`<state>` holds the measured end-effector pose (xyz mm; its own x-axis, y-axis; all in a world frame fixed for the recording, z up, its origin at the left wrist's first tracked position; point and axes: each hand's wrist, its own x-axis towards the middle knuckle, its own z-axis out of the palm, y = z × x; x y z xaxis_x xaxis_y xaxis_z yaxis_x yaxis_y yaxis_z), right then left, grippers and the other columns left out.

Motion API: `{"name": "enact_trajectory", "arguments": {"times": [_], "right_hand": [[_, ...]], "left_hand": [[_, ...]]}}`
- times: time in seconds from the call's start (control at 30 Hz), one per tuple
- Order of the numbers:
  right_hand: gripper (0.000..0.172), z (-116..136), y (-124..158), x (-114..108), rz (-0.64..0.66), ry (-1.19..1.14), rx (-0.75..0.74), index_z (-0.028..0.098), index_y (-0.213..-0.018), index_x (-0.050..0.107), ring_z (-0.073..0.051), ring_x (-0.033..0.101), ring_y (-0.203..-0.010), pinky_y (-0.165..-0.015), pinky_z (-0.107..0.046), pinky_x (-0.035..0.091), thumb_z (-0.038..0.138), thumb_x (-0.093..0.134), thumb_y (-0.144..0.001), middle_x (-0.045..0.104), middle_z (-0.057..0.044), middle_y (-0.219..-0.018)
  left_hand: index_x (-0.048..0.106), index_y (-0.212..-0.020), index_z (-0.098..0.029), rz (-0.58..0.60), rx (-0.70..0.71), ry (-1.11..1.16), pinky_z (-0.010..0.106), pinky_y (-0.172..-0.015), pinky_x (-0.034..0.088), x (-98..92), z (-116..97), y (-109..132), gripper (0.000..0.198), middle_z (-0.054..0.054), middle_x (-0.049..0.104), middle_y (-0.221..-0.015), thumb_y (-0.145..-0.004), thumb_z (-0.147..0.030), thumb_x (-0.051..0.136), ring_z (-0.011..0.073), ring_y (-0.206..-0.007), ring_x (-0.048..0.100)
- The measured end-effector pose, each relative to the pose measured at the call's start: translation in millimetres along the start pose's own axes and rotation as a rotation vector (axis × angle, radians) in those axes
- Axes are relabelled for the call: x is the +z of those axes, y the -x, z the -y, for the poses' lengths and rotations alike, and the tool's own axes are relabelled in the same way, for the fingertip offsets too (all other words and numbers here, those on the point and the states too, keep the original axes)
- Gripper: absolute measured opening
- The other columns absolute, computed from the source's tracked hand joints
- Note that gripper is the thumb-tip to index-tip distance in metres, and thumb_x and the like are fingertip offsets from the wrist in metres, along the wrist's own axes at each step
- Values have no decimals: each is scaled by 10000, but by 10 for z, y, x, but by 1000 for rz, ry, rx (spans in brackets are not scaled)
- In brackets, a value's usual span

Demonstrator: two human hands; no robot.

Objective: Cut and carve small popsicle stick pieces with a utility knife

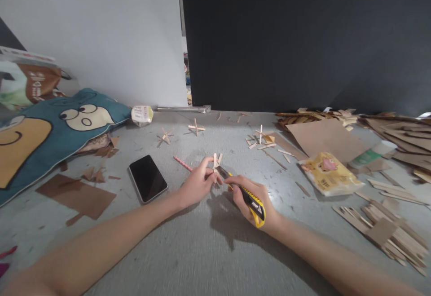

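Between the fingertips of my left hand (198, 183) are small crossed wooden sticks (215, 161), standing upright above the grey table (175, 242). My right hand (257, 199) is wrapped round a yellow and black utility knife (253, 201). The knife's tip points up and left and is close to the sticks; whether it touches them I cannot tell. A thin red and white striped stick (182, 163) lies just beyond my left hand. Farther back stand small crossed-stick pieces, one at the left (164, 136), one in the middle (196, 127) and one at the right (261, 135).
A phone (148, 178), brown card (76, 195) and a blue cartoon cushion (67, 130) are at left. At right are a yellow tissue pack (330, 174), a green and white tube (373, 153), bundled wooden sticks (384, 233) and brown board (326, 141). Panels rise behind.
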<state>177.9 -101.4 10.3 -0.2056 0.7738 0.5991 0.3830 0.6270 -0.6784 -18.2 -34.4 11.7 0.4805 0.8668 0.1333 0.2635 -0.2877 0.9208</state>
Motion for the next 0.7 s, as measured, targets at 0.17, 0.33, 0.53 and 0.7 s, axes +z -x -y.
{"name": "enact_trajectory", "arguments": {"times": [0.17,0.33,0.53,0.7], "right_hand": [[274,-80,4,-31,-29,-164,185,201,-1049,725,-134,650,-601,-569,-228,533,345,492,-1051,698,-13,-721],[311,-86,-4,-38,19,-280,247,194,-1059,742,-160,699,-638,-591,-250,568,401,510,-1050,722,-32,-727],[224,-36,32,-64,-62,-102,86,214,-1066,715,-137,708,-631,-631,-236,582,290,507,-1034,756,-30,-786],[223,-13,29,-31,-31,28,-45,238,-1120,674,-130,684,-636,-659,-254,581,176,503,-992,740,-17,-836]], "left_hand": [[473,-1249,-197,1,-25,11,283,-662,446,-17,27,-2,305,6,735,-763,-992,-347,541,150,-628,603],[480,-1269,-202,14,-78,86,265,-623,419,-5,8,-8,323,-31,674,-675,-978,-317,562,142,-597,580],[443,-1326,-192,25,-67,151,268,-646,454,6,-14,-5,431,-4,717,-743,-973,-390,592,133,-613,595],[463,-1296,-191,-31,-78,150,274,-642,471,8,-14,-16,456,9,741,-780,-939,-426,623,148,-629,638]]}}
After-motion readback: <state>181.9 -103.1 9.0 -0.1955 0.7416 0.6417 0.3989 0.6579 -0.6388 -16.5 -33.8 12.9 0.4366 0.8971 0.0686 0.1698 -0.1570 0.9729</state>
